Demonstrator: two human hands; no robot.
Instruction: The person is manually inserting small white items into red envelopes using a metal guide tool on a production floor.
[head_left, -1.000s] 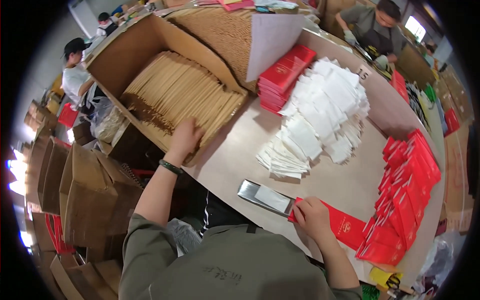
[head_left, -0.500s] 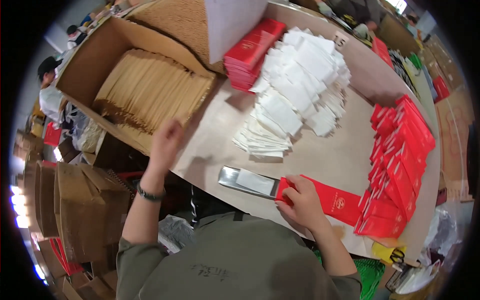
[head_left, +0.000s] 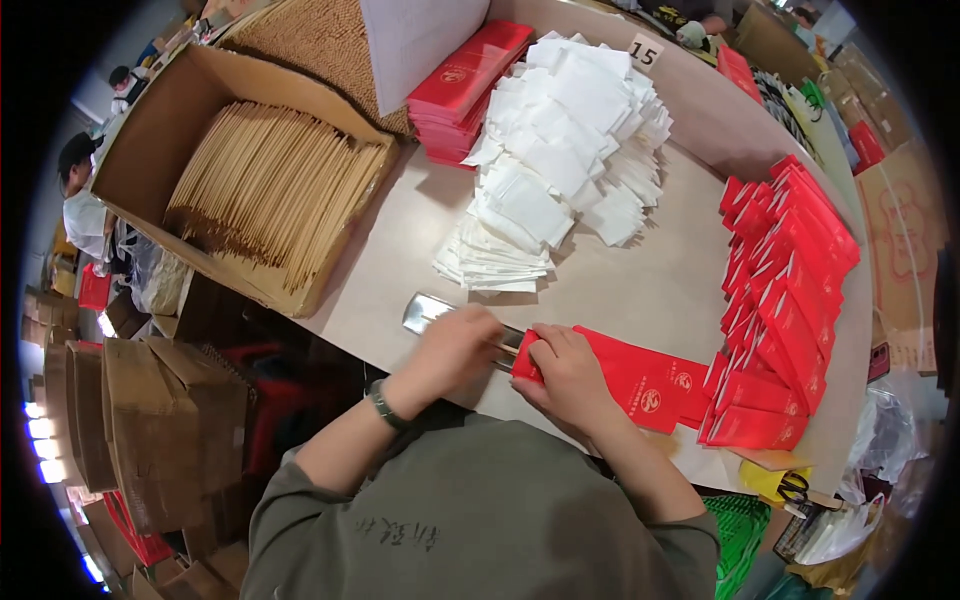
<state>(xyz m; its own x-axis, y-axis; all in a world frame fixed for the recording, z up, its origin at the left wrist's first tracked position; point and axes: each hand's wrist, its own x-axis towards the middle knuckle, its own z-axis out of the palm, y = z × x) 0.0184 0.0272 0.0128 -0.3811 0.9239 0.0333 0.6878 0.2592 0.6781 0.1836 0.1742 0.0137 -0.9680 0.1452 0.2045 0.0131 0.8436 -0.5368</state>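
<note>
My left hand (head_left: 455,348) is closed over a metal trough (head_left: 424,311) at the table's near edge. A thin tan length of chopsticks (head_left: 508,349) shows between its fingertips and the mouth of a red paper sleeve (head_left: 630,376). My right hand (head_left: 570,372) grips that sleeve at its open end, thumb and fingers closed around it. The sleeve lies flat toward the right, its far end beside a heap of red sleeves (head_left: 790,310). White folded napkins (head_left: 565,150) are piled beyond both hands. The left hand hides most of the trough.
A cardboard box (head_left: 140,130) of wooden chopsticks (head_left: 275,185) stands at the left. A stack of flat red sleeves (head_left: 465,90) lies at the back, beside a white panel (head_left: 420,45). Scissors (head_left: 793,487) hang by the right edge. Other people (head_left: 85,200) are farther off.
My left hand has moved from the chopstick box to the trough, beside the sleeve's mouth, and now covers the white napkin that lay there. The right hand keeps its grip on the sleeve.
</note>
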